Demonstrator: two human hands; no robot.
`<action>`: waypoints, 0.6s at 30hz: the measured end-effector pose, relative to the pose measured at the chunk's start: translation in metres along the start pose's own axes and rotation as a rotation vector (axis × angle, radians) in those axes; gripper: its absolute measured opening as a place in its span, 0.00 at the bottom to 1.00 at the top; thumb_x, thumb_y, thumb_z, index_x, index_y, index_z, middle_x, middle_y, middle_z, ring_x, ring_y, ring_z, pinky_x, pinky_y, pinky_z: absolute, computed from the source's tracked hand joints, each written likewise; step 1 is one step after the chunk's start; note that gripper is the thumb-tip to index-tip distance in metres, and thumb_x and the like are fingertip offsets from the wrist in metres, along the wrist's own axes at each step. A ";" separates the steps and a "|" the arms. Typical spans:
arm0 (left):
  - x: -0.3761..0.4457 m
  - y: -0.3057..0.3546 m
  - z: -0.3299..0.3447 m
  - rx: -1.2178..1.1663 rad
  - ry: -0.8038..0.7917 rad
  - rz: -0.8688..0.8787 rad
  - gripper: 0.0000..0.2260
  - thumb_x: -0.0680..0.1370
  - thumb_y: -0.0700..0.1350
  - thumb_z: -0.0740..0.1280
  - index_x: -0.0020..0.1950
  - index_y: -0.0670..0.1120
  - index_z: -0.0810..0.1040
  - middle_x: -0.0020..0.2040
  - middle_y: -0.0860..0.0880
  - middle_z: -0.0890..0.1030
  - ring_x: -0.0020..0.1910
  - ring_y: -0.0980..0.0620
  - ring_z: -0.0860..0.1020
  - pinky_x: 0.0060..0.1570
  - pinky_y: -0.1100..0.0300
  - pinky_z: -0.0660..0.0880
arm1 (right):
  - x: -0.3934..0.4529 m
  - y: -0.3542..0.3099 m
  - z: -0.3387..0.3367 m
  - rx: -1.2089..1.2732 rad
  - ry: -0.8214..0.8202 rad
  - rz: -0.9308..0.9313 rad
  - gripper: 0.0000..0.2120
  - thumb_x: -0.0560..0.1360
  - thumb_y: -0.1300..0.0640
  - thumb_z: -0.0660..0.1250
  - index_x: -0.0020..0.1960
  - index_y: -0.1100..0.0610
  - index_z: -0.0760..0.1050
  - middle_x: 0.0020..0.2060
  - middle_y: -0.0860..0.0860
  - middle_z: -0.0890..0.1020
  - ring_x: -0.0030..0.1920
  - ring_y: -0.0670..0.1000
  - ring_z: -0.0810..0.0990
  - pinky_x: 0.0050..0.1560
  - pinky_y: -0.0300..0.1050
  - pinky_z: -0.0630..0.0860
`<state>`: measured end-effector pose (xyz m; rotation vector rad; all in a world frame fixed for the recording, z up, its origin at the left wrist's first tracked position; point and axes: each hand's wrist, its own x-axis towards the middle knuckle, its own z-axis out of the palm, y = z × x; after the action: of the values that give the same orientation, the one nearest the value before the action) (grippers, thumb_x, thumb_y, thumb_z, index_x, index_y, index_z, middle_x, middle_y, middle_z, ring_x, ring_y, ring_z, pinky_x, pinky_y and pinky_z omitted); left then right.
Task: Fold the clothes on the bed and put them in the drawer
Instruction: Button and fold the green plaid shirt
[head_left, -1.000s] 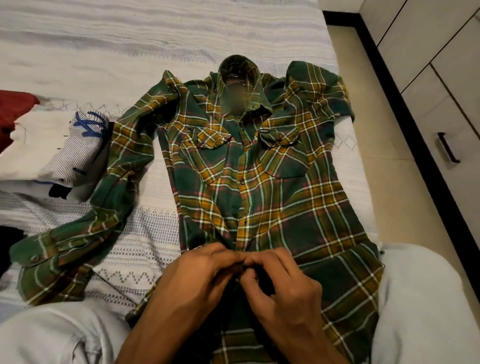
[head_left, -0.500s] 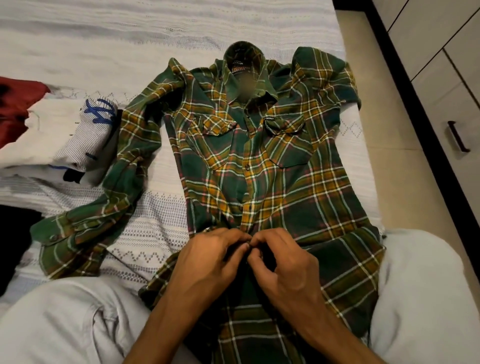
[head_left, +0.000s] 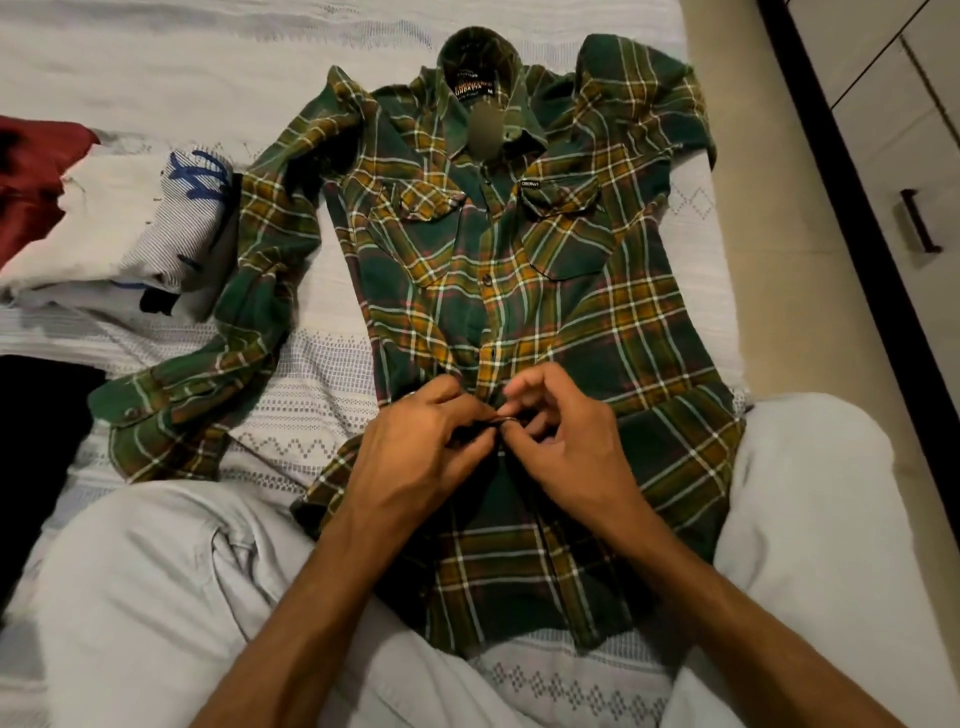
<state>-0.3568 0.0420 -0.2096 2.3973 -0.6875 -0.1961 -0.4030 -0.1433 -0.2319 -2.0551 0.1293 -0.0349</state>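
Observation:
A green and yellow plaid shirt (head_left: 545, 291) lies face up on the white bed (head_left: 156, 67), collar far from me, buttoned down to its middle. My left hand (head_left: 415, 457) and my right hand (head_left: 566, 452) meet at the shirt's front placket, just below the fastened buttons. Both pinch the placket edges with thumb and fingers at a button. The shirt's left sleeve trails toward the bed's left side; the right sleeve is bunched near the shoulder. A drawer front with a dark handle (head_left: 919, 221) shows at the right.
A pile of white and striped clothes (head_left: 130, 228) sits at the left, with a red garment (head_left: 31, 176) behind it and a black one (head_left: 31, 441) nearer me. My knees in light trousers (head_left: 145, 597) flank the shirt. Tiled floor (head_left: 769, 291) separates bed and cabinet.
The view has shifted so the shirt sits higher in frame. My hands stay at the placket; the fingers of my right hand have spread slightly while pinching the fabric.

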 end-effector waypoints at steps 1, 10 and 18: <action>0.000 -0.001 0.001 -0.054 0.026 -0.013 0.08 0.78 0.48 0.76 0.56 0.50 0.88 0.48 0.53 0.80 0.43 0.54 0.81 0.42 0.49 0.80 | 0.001 0.001 -0.002 0.005 -0.039 0.002 0.13 0.75 0.60 0.75 0.57 0.49 0.79 0.46 0.42 0.84 0.40 0.46 0.84 0.45 0.51 0.84; 0.000 -0.010 0.001 -0.166 0.065 0.054 0.06 0.79 0.42 0.75 0.56 0.49 0.86 0.51 0.55 0.81 0.50 0.58 0.81 0.49 0.57 0.79 | 0.007 0.004 -0.002 0.059 -0.050 0.023 0.08 0.75 0.60 0.76 0.54 0.52 0.87 0.45 0.44 0.88 0.39 0.49 0.85 0.44 0.51 0.82; 0.003 -0.017 -0.005 -0.111 0.006 0.016 0.07 0.78 0.45 0.76 0.55 0.55 0.86 0.50 0.58 0.80 0.49 0.58 0.81 0.47 0.52 0.80 | 0.006 0.002 0.005 -0.123 -0.025 0.019 0.05 0.77 0.53 0.74 0.52 0.47 0.85 0.43 0.42 0.85 0.36 0.45 0.80 0.40 0.45 0.79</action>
<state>-0.3454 0.0544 -0.2158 2.2849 -0.6748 -0.2145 -0.3965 -0.1400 -0.2362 -2.1759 0.1378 0.0107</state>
